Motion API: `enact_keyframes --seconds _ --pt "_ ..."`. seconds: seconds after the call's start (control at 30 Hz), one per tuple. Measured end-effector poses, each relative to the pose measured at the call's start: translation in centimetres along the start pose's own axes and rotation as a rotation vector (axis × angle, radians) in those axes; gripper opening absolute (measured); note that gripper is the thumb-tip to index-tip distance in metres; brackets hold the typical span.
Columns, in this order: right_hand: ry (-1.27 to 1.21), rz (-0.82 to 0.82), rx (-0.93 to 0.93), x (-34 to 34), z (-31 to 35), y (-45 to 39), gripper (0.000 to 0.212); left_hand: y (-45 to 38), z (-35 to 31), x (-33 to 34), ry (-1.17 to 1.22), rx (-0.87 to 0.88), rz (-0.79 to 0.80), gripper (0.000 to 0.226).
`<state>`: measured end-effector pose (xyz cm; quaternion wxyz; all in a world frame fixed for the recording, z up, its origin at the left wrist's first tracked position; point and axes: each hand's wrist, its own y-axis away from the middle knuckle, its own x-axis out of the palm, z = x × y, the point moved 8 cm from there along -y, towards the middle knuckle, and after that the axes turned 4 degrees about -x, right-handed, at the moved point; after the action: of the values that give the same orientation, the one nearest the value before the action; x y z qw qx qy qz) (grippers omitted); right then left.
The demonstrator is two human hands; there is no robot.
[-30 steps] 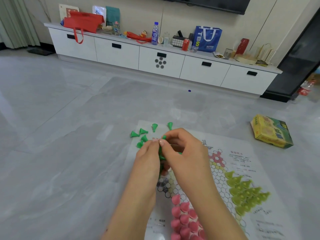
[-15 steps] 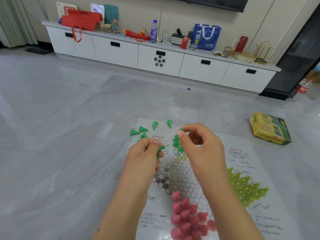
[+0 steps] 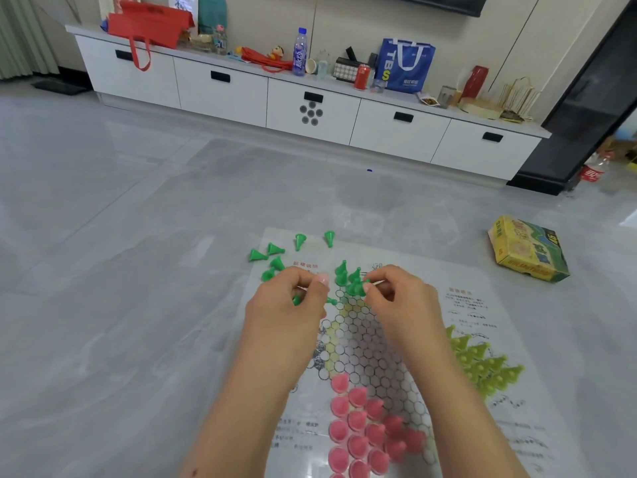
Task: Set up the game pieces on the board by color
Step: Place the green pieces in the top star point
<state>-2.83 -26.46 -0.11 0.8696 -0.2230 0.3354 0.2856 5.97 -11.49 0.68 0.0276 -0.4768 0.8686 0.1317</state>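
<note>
A paper game board (image 3: 458, 305) with a hexagon grid lies on the grey floor. Pink cone pieces (image 3: 365, 432) fill its near corner and yellow-green pieces (image 3: 482, 363) its right corner. A few green pieces (image 3: 350, 277) stand at the far corner. My right hand (image 3: 403, 301) pinches a green piece right beside that group. My left hand (image 3: 289, 305) is closed around more green pieces, with green showing between the fingers. Several loose green cones (image 3: 275, 251) lie on the floor and board edge at the far left.
The yellow game box (image 3: 527, 250) lies on the floor to the right. A long white cabinet (image 3: 310, 108) with bags, bottles and clutter on top runs along the back wall. A plastic bottle (image 3: 593, 170) stands by the dark doorway at right.
My hands have parted. The right hand moved out to the board's far corner with a green piece, where green pieces now stand. The left hand stayed closed on its pieces.
</note>
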Motion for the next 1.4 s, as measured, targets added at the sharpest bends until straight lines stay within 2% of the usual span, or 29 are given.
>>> enact_keyframes --seconds 0.23,0.5,1.0,1.1,1.2,1.27,1.4 --pt "0.151 0.031 -0.080 2.1 0.6 -0.5 0.013 -0.2 0.3 -3.0 0.131 -0.022 -0.211 0.022" --pt "0.211 0.067 -0.062 2.8 0.9 -0.9 0.015 -0.2 0.4 -2.6 0.153 -0.037 -0.170 0.022" --pt "0.129 0.032 -0.076 1.3 1.7 -0.9 0.012 -0.3 0.4 -2.5 0.155 -0.013 -0.160 0.019" --pt "-0.108 0.053 -0.072 0.3 3.3 -0.6 0.013 -0.3 0.5 -2.3 0.178 -0.011 -0.157 0.016" --pt "-0.372 0.286 -0.126 1.0 6.4 1.0 0.012 -0.3 0.4 -2.1 0.199 0.002 -0.166 0.019" --pt "-0.493 0.366 -0.190 1.4 8.2 2.2 0.010 -0.2 0.4 -1.9 0.232 -0.010 -0.155 0.022" --pt "-0.592 0.284 -0.229 1.2 8.9 2.6 0.015 0.0 0.4 -1.9 0.287 -0.054 -0.120 0.026"
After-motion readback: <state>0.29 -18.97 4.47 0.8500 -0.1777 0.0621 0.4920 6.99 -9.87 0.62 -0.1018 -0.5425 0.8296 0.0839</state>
